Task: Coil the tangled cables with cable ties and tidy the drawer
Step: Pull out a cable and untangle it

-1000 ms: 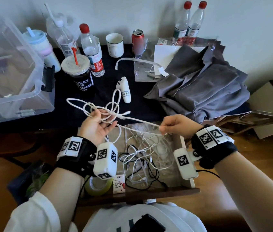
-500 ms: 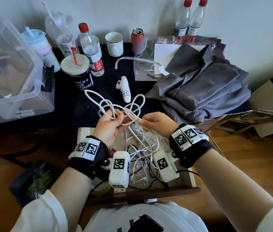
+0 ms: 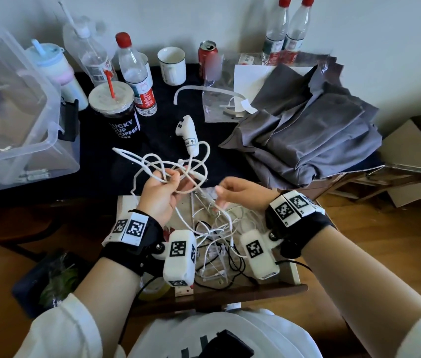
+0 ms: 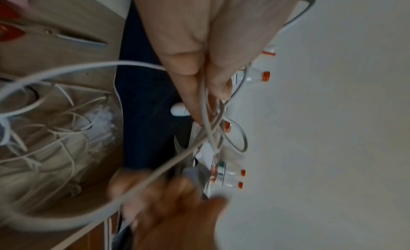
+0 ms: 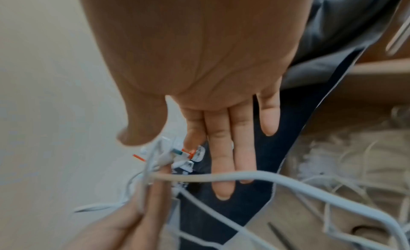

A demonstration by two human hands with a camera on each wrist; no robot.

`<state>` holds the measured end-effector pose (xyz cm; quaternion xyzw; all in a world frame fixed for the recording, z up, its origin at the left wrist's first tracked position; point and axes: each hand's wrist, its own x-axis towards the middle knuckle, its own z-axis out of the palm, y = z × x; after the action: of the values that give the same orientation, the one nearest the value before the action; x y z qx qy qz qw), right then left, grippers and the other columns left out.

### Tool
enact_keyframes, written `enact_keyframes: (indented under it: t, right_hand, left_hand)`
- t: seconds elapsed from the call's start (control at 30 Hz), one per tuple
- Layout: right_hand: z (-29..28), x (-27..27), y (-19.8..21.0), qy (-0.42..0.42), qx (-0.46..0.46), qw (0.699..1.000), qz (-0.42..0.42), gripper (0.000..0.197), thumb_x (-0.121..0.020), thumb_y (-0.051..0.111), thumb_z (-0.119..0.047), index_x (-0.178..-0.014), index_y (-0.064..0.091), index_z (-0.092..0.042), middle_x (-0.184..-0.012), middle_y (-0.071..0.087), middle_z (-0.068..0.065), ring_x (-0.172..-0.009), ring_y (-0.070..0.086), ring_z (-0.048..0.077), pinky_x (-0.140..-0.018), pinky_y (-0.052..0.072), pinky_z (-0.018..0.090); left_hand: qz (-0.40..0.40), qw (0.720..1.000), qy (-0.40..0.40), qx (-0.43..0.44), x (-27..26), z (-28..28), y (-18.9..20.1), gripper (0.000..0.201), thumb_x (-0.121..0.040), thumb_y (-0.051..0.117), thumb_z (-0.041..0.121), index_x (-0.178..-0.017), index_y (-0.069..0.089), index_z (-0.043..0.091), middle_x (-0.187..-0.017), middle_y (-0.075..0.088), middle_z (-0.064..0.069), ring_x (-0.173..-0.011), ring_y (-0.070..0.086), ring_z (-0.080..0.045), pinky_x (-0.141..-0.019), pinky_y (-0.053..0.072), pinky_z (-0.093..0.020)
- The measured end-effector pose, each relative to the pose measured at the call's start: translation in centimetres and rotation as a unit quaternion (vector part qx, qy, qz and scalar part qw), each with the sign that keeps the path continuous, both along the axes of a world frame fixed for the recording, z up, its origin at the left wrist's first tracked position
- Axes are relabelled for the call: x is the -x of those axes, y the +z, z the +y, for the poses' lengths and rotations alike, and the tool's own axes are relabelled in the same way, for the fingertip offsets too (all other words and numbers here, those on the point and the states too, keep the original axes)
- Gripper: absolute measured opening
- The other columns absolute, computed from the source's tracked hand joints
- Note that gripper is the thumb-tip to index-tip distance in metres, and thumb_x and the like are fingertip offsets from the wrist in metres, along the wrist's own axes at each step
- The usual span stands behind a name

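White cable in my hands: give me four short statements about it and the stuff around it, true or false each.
1. The left hand grips several loops of the white cable. True.
2. The right hand is clenched in a fist round the cable. False: its fingers are straight and the cable only crosses in front of them.
3. More cables lie tangled in the open drawer. True.
4. The coffee cup lies tipped over on the dark tabletop. False: it stands upright, red straw in its lid.
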<state>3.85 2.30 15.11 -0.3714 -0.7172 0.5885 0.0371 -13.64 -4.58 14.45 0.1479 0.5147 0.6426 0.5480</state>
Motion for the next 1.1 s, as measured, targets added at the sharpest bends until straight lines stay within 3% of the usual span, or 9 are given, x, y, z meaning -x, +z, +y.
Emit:
enact_keyframes:
  t: [0.1, 0.2, 0.33, 0.4, 0.6, 0.73, 0.83, 0.97, 1.1]
  right_hand:
    - [0.1, 1.3, 0.0, -0.001, 0.011, 0.998, 0.068, 0.020, -0.094, 0.050, -0.014, -0.074, 0.048, -0.014, -0.057, 0.055, 0.002, -0.049, 0.053, 0.005, -0.059, 0.045, 0.017]
    - [0.5, -0.2, -0.5, 0.027, -0.018, 0.999, -0.006, 0.028, -0.095, 0.049, -0.012, -0.067, 0.049, -0.017, -0.051, 0.050, -0.004, -0.042, 0.047, 0.001, -0.052, 0.040, 0.014]
    - [0.9, -3.6, -2.6, 0.104, -0.068, 0.963, -0.238, 0.022, -0.094, 0.051, -0.020, -0.072, 0.053, -0.019, -0.061, 0.057, -0.006, -0.064, 0.058, 0.011, -0.077, 0.045, 0.024]
    - [0.7, -4.4, -3.5, 0.059, -0.065, 0.960, -0.265, 0.015, -0.092, 0.053, -0.021, -0.079, 0.059, -0.016, -0.063, 0.061, -0.005, -0.074, 0.062, 0.015, -0.086, 0.049, 0.029]
    - [0.5, -2.3, -1.8, -0.035, -0.145, 0.966, -0.209, 0.027, -0.091, 0.057, -0.029, -0.105, 0.067, -0.009, -0.102, 0.068, 0.007, -0.099, 0.061, 0.019, -0.085, 0.040, 0.024]
    - [1.1, -0.7, 0.4, -0.115, -0.121, 0.985, -0.034, 0.013, -0.092, 0.055, -0.019, -0.087, 0.065, -0.013, -0.072, 0.064, 0.000, -0.067, 0.059, 0.010, -0.075, 0.048, 0.025]
    - [0.8, 0.6, 2.0, -0.168, -0.163, 0.971, 0.042, 0.012, -0.091, 0.058, -0.020, -0.082, 0.065, -0.016, -0.068, 0.060, -0.004, -0.061, 0.052, 0.003, -0.067, 0.045, 0.021]
    - [-0.4, 2.6, 3.6, -0.093, -0.189, 0.977, 0.026, 0.019, -0.089, 0.059, -0.031, -0.085, 0.066, -0.014, -0.071, 0.058, -0.006, -0.065, 0.050, 0.004, -0.068, 0.043, 0.023]
    - [-0.9, 3.0, 3.4, -0.052, -0.150, 0.987, -0.004, 0.019, -0.079, 0.071, -0.034, -0.079, 0.067, -0.016, -0.073, 0.066, 0.001, -0.069, 0.056, 0.008, -0.074, 0.048, 0.029]
  left_hand:
    - [0.014, 1.000, -0.018, -0.014, -0.9, 0.2, 0.3, 0.019, -0.098, 0.039, -0.002, -0.082, 0.045, 0.008, -0.103, 0.065, -0.013, -0.082, 0.070, -0.017, -0.071, 0.059, -0.026]
    - [0.023, 0.999, -0.005, -0.025, -0.2, 0.2, 0.8, 0.020, -0.097, 0.037, -0.005, -0.083, 0.046, 0.006, -0.101, 0.065, -0.012, -0.090, 0.068, -0.022, -0.072, 0.058, -0.024]
    - [0.029, 0.998, -0.006, -0.049, 0.9, -0.2, 1.6, 0.019, -0.099, 0.032, -0.005, -0.088, 0.045, 0.004, -0.104, 0.066, -0.011, -0.086, 0.071, -0.018, -0.071, 0.057, -0.023]
    - [0.019, 0.998, -0.015, -0.057, 1.3, -0.2, 2.1, 0.020, -0.099, 0.032, -0.005, -0.087, 0.045, 0.004, -0.104, 0.066, -0.013, -0.088, 0.071, -0.021, -0.071, 0.057, -0.023]
    - [0.074, 0.992, -0.096, -0.023, 0.7, -0.8, 2.2, 0.021, -0.099, 0.036, -0.002, -0.083, 0.048, 0.007, -0.098, 0.070, -0.012, -0.089, 0.071, -0.023, -0.072, 0.058, -0.025]
    - [0.083, 0.988, -0.128, 0.005, 0.7, -1.0, 2.3, 0.015, -0.097, 0.044, 0.001, -0.086, 0.051, 0.009, -0.087, 0.074, -0.011, -0.081, 0.072, -0.024, -0.063, 0.058, -0.027]
    - [0.114, 0.981, -0.154, 0.034, 0.3, -1.0, 2.5, 0.006, -0.092, 0.054, 0.003, -0.091, 0.054, 0.009, -0.083, 0.074, -0.010, -0.073, 0.072, -0.023, -0.059, 0.057, -0.027]
    - [0.136, 0.970, -0.197, 0.049, -0.3, -0.9, 2.5, 0.022, -0.081, 0.067, 0.001, -0.102, 0.058, 0.004, -0.082, 0.071, -0.015, -0.067, 0.070, -0.023, -0.061, 0.058, -0.030]
    - [0.233, 0.941, -0.241, 0.034, -0.2, -0.8, 2.5, 0.027, -0.078, 0.066, -0.008, -0.099, 0.065, 0.008, -0.087, 0.070, -0.018, -0.081, 0.070, -0.031, -0.078, 0.057, -0.047]
